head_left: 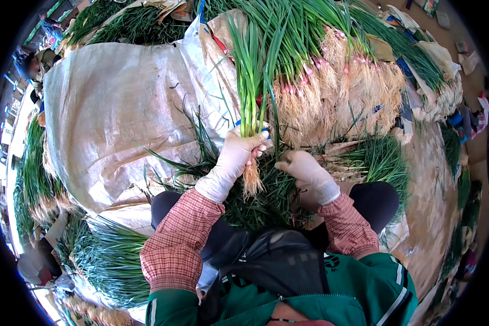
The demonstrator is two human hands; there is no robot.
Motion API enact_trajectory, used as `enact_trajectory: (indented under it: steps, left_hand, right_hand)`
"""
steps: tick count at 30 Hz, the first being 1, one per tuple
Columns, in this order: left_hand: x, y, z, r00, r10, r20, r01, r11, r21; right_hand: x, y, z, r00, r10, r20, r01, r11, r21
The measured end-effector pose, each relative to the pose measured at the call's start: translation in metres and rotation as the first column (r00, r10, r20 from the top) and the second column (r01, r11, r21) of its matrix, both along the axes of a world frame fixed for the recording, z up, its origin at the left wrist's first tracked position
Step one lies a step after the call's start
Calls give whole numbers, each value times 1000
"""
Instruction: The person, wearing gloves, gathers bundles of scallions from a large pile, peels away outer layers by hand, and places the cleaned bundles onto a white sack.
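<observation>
My left hand point(241, 149), in a pale glove, is wrapped around a bunch of spring onions point(248, 92). Its green leaves point away from me, and the tan roots hang below my fist. A bit of blue point(265, 130) shows beside my fingers; whether it is a band around the bunch I cannot tell. Just right of the bunch, my gloved right hand point(305, 169) pinches the lower end of a long green leaf point(276, 130). Loose green leaves point(255, 204) lie heaped between my knees, under both hands.
A big pile of spring onions point(315, 65) with pinkish bulbs and long roots lies ahead. Whitish sheeting point(114, 119) covers a mound at left. More onions lie at near left point(111, 261) and right of my right hand point(383, 163). Other people are at the far left edge.
</observation>
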State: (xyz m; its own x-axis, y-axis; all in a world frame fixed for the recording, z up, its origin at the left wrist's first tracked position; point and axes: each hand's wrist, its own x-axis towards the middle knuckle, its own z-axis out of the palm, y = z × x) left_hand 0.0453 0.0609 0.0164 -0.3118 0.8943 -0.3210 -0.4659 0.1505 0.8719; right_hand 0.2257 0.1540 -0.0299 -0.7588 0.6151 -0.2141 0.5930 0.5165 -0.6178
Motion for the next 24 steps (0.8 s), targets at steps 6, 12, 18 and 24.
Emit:
enact_trajectory:
  steps: [6,12,18,24]
  left_hand:
    - [16,-1,-12,932,-48,-360,-3,990,-140]
    - [12,4,-19,972,-78,222,71,997,37]
    - [16,-6,6,942,-9,335,-41,989,143]
    - [-21,11,23,879,-203,430,60,944,323]
  right_hand:
    - [-68,0,23,707,-229,-669,370,926,75]
    - [-67,-4,2,286,-895,-341,-323,245,-914]
    - [-53,7,37,947,-211,-244,76,881,-468]
    - [-28,146,80,682,-266,-682,565,783,259]
